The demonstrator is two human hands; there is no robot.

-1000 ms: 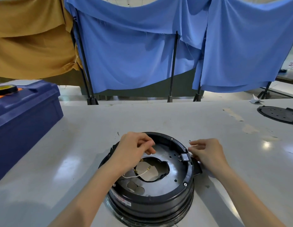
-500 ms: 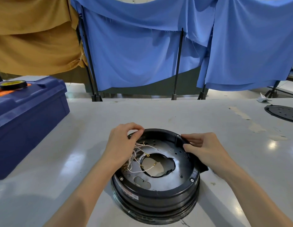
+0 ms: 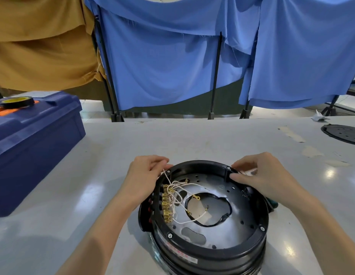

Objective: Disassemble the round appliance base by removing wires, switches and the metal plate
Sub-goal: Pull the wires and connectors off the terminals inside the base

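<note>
The round black appliance base [image 3: 208, 253] lies open side up on the grey table. Inside it sits a shiny metal plate [image 3: 230, 229] with a large central hole. A bundle of white wires [image 3: 178, 192] with brass terminals runs along the inner left wall, beside a row of brass switch contacts [image 3: 167, 207]. My left hand [image 3: 143, 179] is at the base's far left rim and pinches the upper ends of the white wires. My right hand [image 3: 260, 176] grips the far right rim, thumb inside the wall and fingers curled over the outside.
A dark blue toolbox [image 3: 31, 147] with a roll of black tape [image 3: 16, 101] on its lid stands at the left. A black perforated disc [image 3: 345, 133] lies at the far right. Blue and ochre cloths hang on black stands behind the table.
The base has turned, so the wires and brass contacts now lie at the left. My left hand moved from inside the base to its far left rim, and my right hand shifted along the far right rim.
</note>
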